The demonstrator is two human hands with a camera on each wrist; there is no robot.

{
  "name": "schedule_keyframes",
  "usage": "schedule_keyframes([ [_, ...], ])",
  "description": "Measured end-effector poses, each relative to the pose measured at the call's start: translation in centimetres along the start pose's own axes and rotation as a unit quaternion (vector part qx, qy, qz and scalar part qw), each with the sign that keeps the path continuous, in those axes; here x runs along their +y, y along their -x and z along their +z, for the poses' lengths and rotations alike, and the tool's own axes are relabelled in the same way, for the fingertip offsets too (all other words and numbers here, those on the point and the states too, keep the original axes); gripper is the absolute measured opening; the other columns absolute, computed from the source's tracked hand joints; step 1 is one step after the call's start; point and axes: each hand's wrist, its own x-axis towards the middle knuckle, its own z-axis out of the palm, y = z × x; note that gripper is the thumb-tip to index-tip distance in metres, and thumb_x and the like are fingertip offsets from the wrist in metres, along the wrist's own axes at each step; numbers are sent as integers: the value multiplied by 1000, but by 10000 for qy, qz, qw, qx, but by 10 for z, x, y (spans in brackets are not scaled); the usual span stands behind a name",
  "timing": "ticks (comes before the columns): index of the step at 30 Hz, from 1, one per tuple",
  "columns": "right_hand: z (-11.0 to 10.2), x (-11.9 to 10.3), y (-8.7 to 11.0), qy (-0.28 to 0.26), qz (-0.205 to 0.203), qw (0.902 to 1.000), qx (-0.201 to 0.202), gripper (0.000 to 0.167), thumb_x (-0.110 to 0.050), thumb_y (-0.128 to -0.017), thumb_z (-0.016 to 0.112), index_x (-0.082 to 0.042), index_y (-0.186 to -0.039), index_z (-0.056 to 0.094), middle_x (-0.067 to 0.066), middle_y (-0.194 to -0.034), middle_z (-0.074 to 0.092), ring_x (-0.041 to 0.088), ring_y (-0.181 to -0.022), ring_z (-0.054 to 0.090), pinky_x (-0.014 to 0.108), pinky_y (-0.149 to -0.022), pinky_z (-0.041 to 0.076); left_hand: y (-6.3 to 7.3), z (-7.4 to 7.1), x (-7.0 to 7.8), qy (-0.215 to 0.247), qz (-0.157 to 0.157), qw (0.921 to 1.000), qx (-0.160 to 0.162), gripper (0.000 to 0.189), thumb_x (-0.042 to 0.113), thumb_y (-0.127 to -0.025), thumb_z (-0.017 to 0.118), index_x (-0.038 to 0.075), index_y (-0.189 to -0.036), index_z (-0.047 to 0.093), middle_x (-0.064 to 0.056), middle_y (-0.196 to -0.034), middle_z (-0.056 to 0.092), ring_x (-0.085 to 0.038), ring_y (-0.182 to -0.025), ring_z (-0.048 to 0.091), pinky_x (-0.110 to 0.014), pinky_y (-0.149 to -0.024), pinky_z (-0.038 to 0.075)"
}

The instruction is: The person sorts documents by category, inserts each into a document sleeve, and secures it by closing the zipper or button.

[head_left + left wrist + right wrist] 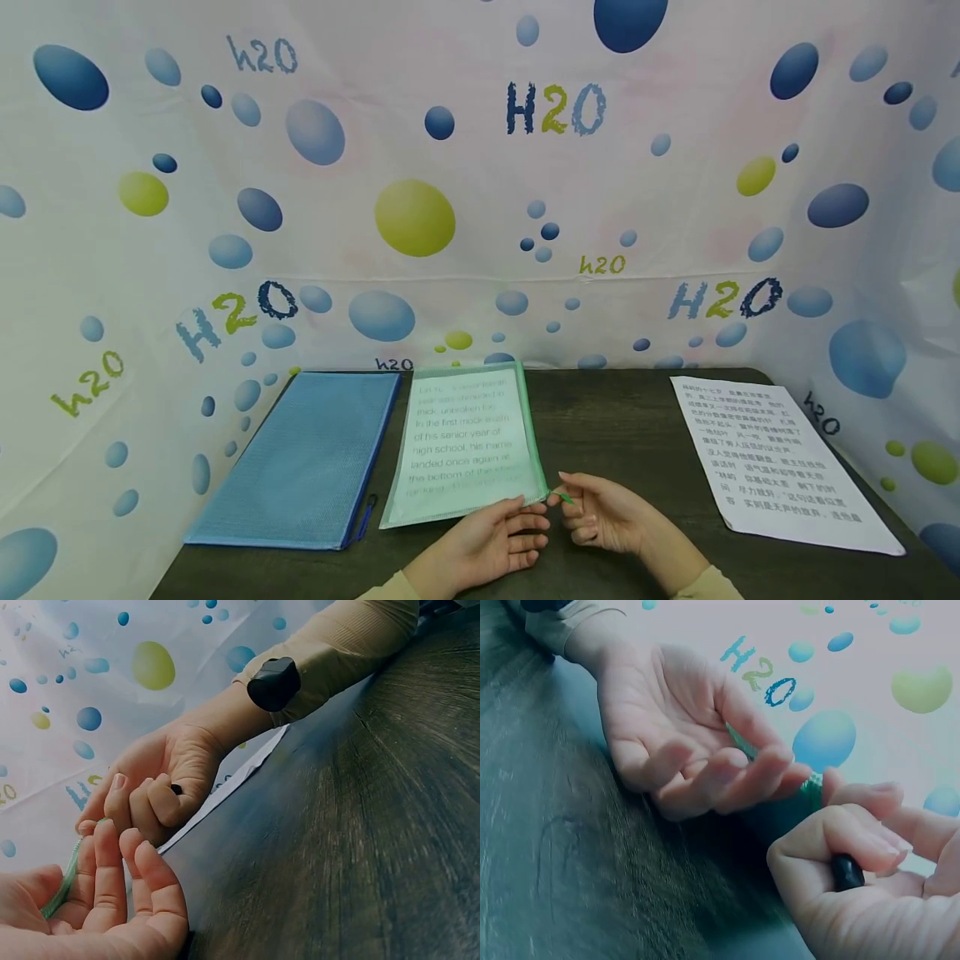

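A green mesh zip folder [533, 433] with a printed English sheet [459, 433] inside lies tilted on the table, its near right corner between my hands. My left hand [495, 542] holds that corner, thumb on top and fingers below, palm turned inward. Just right of the corner, my right hand [603, 512] pinches a green zipper pull [564, 497]. In the right wrist view a small black piece [847, 871] sits in the right hand's curled fingers. The zip's slider is mostly hidden by the fingertips.
To the left lies a blue mesh zip folder [300, 458] with a dark cord pull [366, 517] at its right edge. A stack of printed Chinese sheets [787, 458] lies on the right of the dark wooden table [615, 417]. Behind hangs a bubble-patterned cloth [480, 167].
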Motion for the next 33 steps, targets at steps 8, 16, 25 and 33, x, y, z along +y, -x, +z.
schedule_keyframes([
  [8, 2, 2, -2, -628, 71, 9979, -132, 45, -33, -107, 16, -10, -108, 54, -12, -69, 37, 2, -59, 18, 16, -58, 20, 0, 1, -2, 176, 28, 9998, 133, 40, 33, -104, 43, 8, -134, 50, 0, -114, 60, -9, -100, 58, -24, -91, 47],
  [16, 3, 3, -3, -1396, 182, 9900, -76, 45, -36, -107, 17, -7, -110, 51, -12, -70, 29, 2, -61, 17, 14, -58, 21, -2, 1, -4, 258, 56, 9995, 143, 32, 29, -104, 43, 9, -125, 56, 1, -110, 62, -9, -99, 58, -23, -91, 47],
  [25, 4, 4, -4, -2125, 221, 9769, 62, 40, -37, -106, 20, -6, -113, 43, -11, -73, 31, 1, -63, 20, 13, -61, 19, -2, 2, -4, 232, 48, 9994, 240, 23, 25, -103, 44, 11, -113, 59, 1, -104, 63, -9, -95, 60, -23, -88, 49],
  [33, 2, 2, -4, -2468, 49, 9685, 334, 40, -36, -106, 20, -4, -116, 40, -10, -73, 35, 3, -64, 20, 14, -63, 19, -4, 4, -5, 174, 22, 9992, 356, 23, 23, -102, 45, 9, -113, 60, 1, -102, 63, -8, -94, 60, -23, -87, 49],
])
